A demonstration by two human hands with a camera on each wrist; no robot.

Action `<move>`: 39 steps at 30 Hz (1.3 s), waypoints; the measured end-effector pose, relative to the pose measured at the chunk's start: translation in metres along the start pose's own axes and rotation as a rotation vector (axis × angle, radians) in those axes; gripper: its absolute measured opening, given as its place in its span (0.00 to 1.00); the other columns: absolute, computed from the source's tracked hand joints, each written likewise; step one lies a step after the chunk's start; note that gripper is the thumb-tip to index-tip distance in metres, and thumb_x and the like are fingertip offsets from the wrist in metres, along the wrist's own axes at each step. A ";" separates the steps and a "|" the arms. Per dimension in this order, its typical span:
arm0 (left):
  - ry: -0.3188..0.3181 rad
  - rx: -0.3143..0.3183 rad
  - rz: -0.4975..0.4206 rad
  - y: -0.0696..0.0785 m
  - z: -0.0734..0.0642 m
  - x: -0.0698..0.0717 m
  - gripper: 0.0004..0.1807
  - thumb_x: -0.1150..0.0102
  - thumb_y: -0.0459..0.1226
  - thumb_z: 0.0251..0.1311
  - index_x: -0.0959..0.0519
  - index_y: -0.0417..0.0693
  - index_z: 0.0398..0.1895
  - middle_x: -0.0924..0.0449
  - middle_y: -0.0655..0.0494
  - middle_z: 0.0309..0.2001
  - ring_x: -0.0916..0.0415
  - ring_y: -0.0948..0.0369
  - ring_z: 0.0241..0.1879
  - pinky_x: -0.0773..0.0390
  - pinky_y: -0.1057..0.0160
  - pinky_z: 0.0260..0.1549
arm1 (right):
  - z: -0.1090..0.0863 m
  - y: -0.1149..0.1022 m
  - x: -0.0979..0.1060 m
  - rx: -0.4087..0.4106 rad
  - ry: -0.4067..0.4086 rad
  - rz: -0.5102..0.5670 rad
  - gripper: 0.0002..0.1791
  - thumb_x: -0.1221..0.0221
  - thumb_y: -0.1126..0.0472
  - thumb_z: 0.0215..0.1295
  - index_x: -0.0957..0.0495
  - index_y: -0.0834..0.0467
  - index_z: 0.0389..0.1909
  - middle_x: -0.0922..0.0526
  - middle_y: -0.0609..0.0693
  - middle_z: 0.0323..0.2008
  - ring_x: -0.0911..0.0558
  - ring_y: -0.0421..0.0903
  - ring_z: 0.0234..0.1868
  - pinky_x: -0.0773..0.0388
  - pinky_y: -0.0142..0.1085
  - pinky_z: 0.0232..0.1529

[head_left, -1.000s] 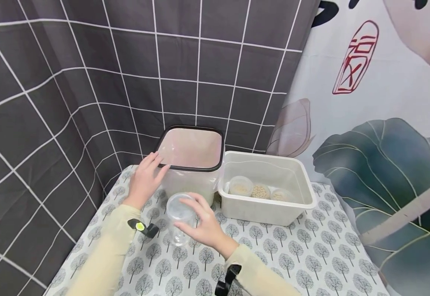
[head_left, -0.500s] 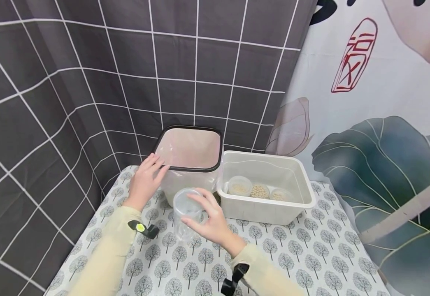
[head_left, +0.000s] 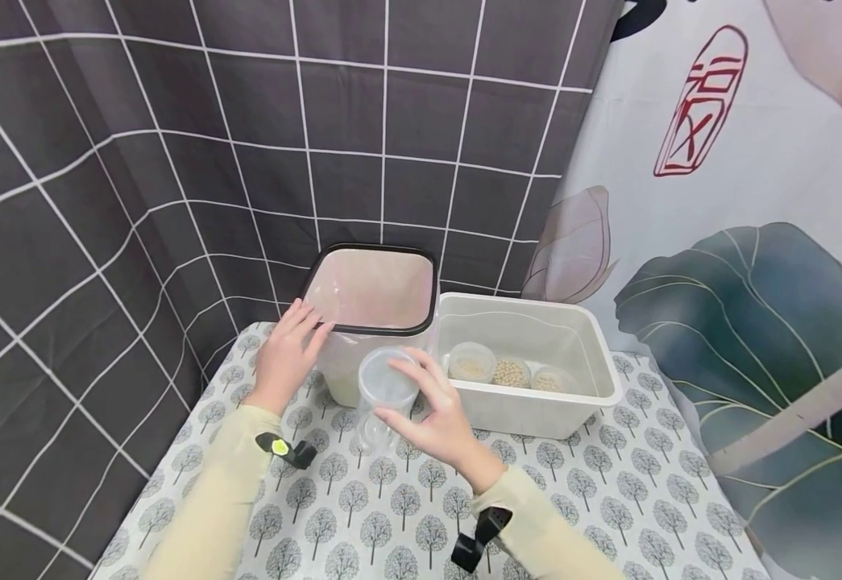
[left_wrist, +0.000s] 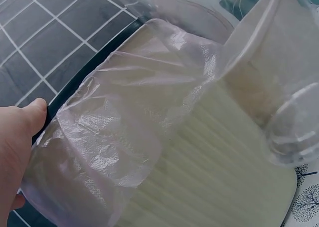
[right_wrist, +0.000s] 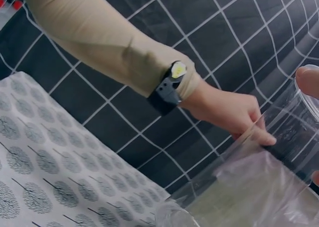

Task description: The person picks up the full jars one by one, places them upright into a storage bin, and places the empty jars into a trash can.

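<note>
A bin [head_left: 424,322] with a black rim stands at the middle of the table, lined with a clear plastic bag [left_wrist: 114,132]. My left hand [head_left: 283,360] grips its near left rim, thumb outside over the bag and fingers over the edge. In front of the bin, my right hand [head_left: 435,407] holds a clear plastic cup [head_left: 380,403] from the right side, thumb and fingers at its upper part. Its top end is up, near the bin's front wall, and I see no contents in it. In the left wrist view the cup [left_wrist: 279,72] overlaps the bin's right side.
A white rectangular tub [head_left: 522,411] stands right beside the bin. Inside sit clear round containers [head_left: 471,362] holding pale grains or beans. The cloth [head_left: 406,515] has a tree print. A dark checked curtain [head_left: 246,161] hangs behind and to the left.
My right hand has moved right and a little away from me with the cup, which now overlaps the bin's lower front. The left hand has stayed on the rim.
</note>
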State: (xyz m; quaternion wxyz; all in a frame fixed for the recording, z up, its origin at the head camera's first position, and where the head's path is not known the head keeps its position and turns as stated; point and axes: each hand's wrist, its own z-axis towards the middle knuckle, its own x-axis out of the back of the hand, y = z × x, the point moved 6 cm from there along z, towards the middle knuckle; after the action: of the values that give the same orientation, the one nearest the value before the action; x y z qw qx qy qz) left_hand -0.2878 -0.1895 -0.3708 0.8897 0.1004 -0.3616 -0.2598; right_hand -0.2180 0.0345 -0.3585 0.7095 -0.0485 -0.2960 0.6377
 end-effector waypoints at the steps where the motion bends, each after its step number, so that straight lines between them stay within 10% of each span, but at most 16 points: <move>1: -0.003 0.000 0.002 0.001 0.000 0.000 0.17 0.39 0.43 0.58 0.18 0.40 0.45 0.22 0.46 0.52 0.34 0.52 0.61 0.31 0.51 0.56 | 0.002 -0.001 0.002 0.006 0.002 0.005 0.33 0.28 0.60 0.44 0.28 0.64 0.52 0.29 0.65 0.53 0.27 0.58 0.53 0.24 0.43 0.50; 39: -0.029 0.044 -0.020 -0.001 0.001 0.000 0.17 0.40 0.44 0.58 0.17 0.42 0.43 0.23 0.48 0.53 0.34 0.53 0.61 0.32 0.50 0.57 | 0.058 -0.022 0.047 0.185 0.119 -0.021 0.31 0.35 0.48 0.54 0.28 0.63 0.53 0.29 0.64 0.54 0.28 0.57 0.55 0.27 0.45 0.54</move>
State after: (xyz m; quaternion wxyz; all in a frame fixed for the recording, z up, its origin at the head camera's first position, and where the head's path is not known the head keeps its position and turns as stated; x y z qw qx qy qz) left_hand -0.2890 -0.1907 -0.3708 0.8793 0.1197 -0.3791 -0.2621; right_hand -0.2261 0.0559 -0.2842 0.7340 -0.0174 -0.1936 0.6507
